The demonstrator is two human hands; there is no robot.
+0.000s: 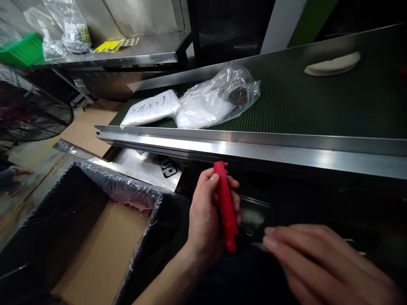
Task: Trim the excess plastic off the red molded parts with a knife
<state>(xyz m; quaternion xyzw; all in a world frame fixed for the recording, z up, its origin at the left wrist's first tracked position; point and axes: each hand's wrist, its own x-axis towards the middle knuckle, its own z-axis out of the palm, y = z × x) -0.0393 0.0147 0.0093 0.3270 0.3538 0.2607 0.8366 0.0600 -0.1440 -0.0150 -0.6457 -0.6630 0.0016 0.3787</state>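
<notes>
the left hand (206,216) wraps its fingers round a red plastic bar (226,207); the right hand (318,262) is just beside it, fingers narrow, holding what i can't tell; two plastic bags (206,101) lie on the far belt (318,106).

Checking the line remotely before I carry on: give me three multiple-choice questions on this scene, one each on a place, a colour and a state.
1. Where does the clear plastic bag lie?
A. On the green conveyor belt
B. On the floor
C. On the steel shelf

2. What colour is the plastic bar in the left hand?
A. Blue
B. Red
C. Yellow

3. What state is the cardboard box in?
A. Taped shut
B. Open, with a black plastic liner over its walls
C. Tipped on its side

Answers:
1. A, because the bag rests on the belt's surface.
2. B, because the bar shows red against the fingers gripping it.
3. B, because the bare cardboard inside is visible past the liner.
</notes>
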